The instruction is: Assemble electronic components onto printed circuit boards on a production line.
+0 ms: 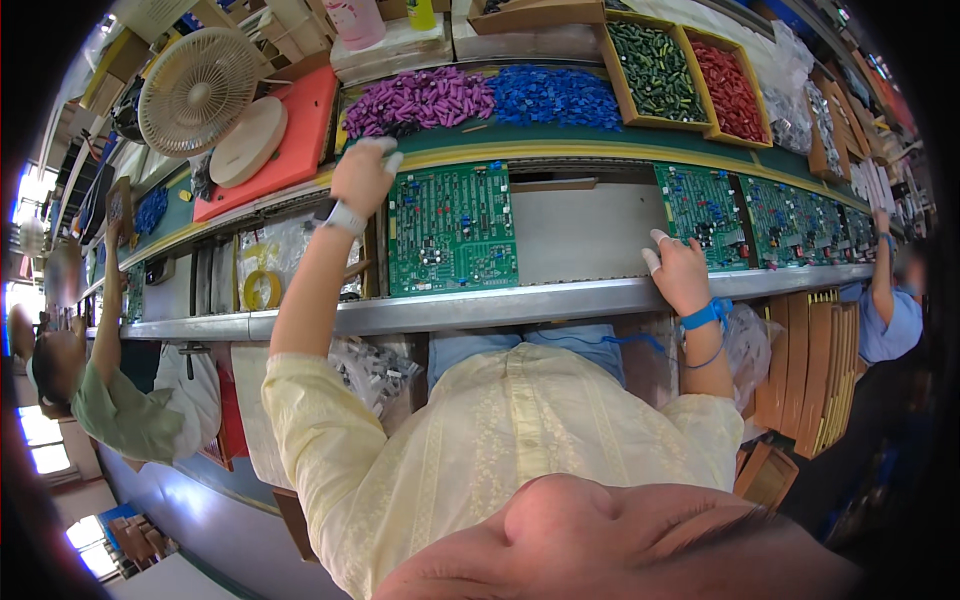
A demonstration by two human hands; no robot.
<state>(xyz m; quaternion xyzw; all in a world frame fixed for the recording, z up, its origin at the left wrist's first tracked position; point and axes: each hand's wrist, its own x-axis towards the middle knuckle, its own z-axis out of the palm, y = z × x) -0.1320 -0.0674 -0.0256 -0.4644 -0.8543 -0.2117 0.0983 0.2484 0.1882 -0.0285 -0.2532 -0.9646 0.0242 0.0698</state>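
My left hand (365,178), with white covers on its fingertips, is at the upper left corner of a green circuit board (452,228) on the rail. Its thumb and fingers look apart, and nothing shows in them. Just beyond it lies a pile of purple parts (415,101). My right hand (681,272) hovers over the near rail beside another green circuit board (703,215). Its covered fingertips are spread and hold nothing visible. A blue wrist strap (705,315) with a cord circles my right wrist.
Blue parts (555,97) lie beside the purple ones. Yellow-edged boxes hold green parts (655,72) and red parts (728,90). A fan (205,92) stands far left. Several boards line the rail rightward. One person (130,405) works at left, another (885,310) at right.
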